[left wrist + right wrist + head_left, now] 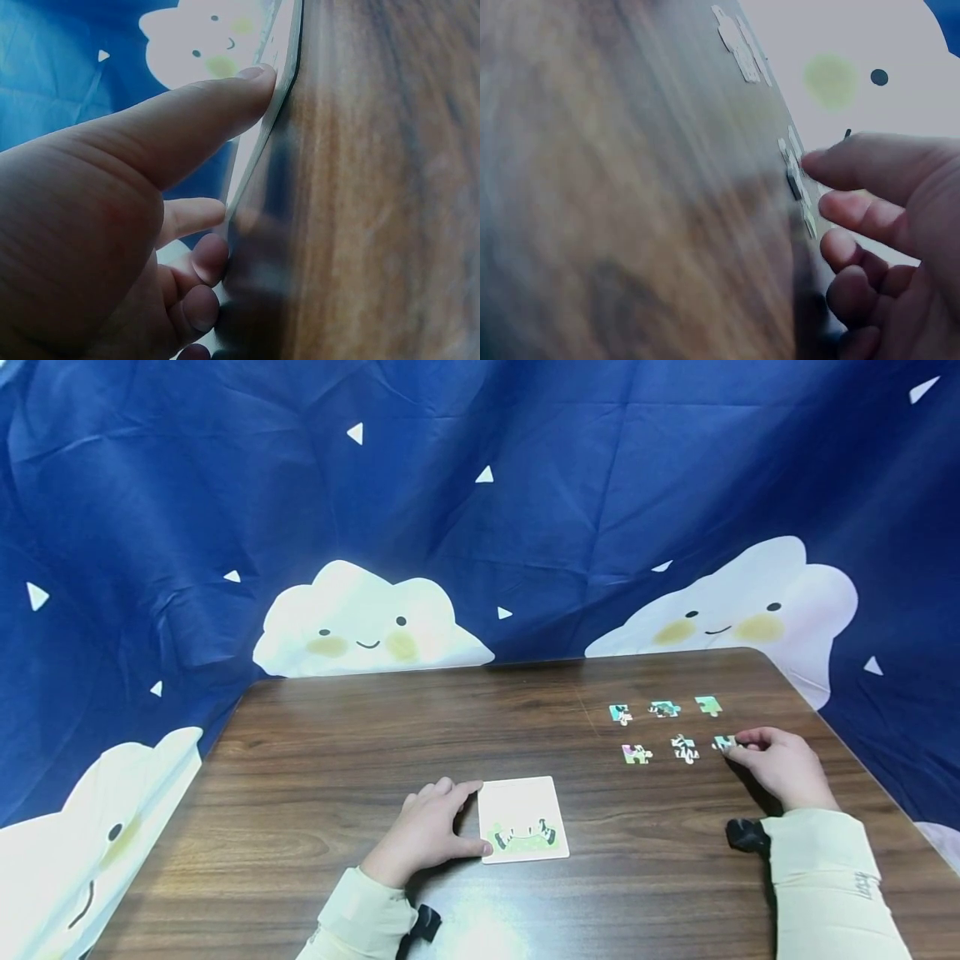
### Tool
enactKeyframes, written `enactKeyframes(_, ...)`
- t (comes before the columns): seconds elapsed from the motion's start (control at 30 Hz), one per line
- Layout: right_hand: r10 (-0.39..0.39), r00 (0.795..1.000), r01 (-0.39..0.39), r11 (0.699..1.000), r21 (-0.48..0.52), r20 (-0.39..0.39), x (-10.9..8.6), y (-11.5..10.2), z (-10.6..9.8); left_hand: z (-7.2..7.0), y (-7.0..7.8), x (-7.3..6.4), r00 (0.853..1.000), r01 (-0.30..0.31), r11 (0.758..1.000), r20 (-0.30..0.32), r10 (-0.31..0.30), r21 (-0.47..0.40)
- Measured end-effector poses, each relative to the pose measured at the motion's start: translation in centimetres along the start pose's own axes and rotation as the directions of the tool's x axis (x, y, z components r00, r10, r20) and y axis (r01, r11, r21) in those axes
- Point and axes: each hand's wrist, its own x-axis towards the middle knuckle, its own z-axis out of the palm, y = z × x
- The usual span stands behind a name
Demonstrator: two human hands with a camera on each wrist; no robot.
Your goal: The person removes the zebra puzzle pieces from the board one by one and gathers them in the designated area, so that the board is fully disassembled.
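Note:
A square white puzzle board (519, 810) lies near the table's middle, with green grass and striped black-and-white legs printed along its near edge. My left hand (426, 828) rests at its left side, thumb over the near corner and index fingertip at the far corner. The left wrist view shows the straight thumb (217, 105) lying on the board's edge (259, 139). At the right, my right hand (783, 766) reaches over a small jigsaw piece (723, 742), thumb and index fingertips right at it. In the right wrist view these fingers stand slightly apart beside the flat-lying pieces (795, 176).
Several other jigsaw pieces form two loose rows: a pink-and-green one (637, 754), a striped one (685, 749), and a green one (708, 705) among them. The brown wooden table (360, 735) ends against a blue cloud-printed curtain (525, 527).

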Motion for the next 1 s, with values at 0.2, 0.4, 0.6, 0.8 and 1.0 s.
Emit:
enactKeyframes(0.2,-0.049,0.998,0.05,0.998,0.04,-0.029,-0.3,-0.3,-0.2,0.0,0.1,-0.1,1.0,-0.001,1.0,0.004,0.001,-0.004)
enactKeyframes(0.4,-0.098,0.993,0.105,0.989,0.106,-0.072,-0.6,-2.4,0.1,-0.3,0.0,-0.2,1.0,-0.02,1.0,-0.002,0.02,-0.012)
enactKeyframes(0.6,-0.184,0.978,0.195,0.974,0.115,-0.102,-1.3,-5.2,0.2,-0.4,-0.3,-0.3,1.0,-0.023,0.999,0.018,0.023,-0.035)
enactKeyframes(0.8,-0.261,0.957,0.277,0.952,0.128,-0.126,-1.9,-7.3,0.6,-0.5,-0.2,-0.3,0.999,-0.018,0.999,0.026,0.019,-0.041)
enactKeyframes(1.0,-0.354,0.928,0.368,0.918,0.147,-0.113,-2.8,-10.3,1.6,-0.5,-0.1,-0.2,0.999,-0.02,1.0,0.026,0.021,-0.021)
